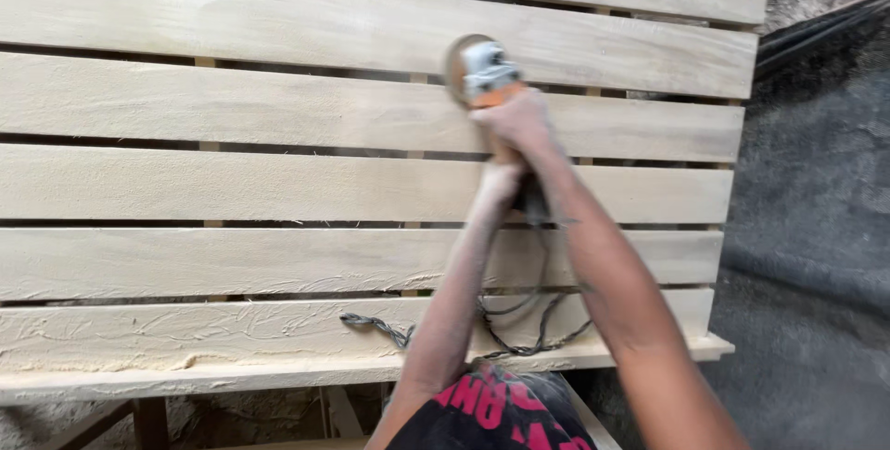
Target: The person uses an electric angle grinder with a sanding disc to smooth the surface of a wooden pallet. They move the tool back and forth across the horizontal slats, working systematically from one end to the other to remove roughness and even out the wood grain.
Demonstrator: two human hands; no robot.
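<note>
A hand-held angle grinder (481,71) with an orange body, a grey head and a round sanding disc rests on a pale wooden slat panel (232,107), on the slat third from the far edge. My right hand (521,118) grips the tool's front, just behind the head. Behind it, my left hand (498,183) holds the rear handle. Both arms are stretched out and dusty. The grinder's dark cord (519,320) hangs down from the rear handle and loops over the nearest slats.
The panel is built of several wide planks with dark gaps between them, resting on a wooden frame (148,418). The nearest slat (139,334) is rough with splinters. Dark ground (816,228) lies to the right, and dark hoses or cables (816,33) run at the upper right.
</note>
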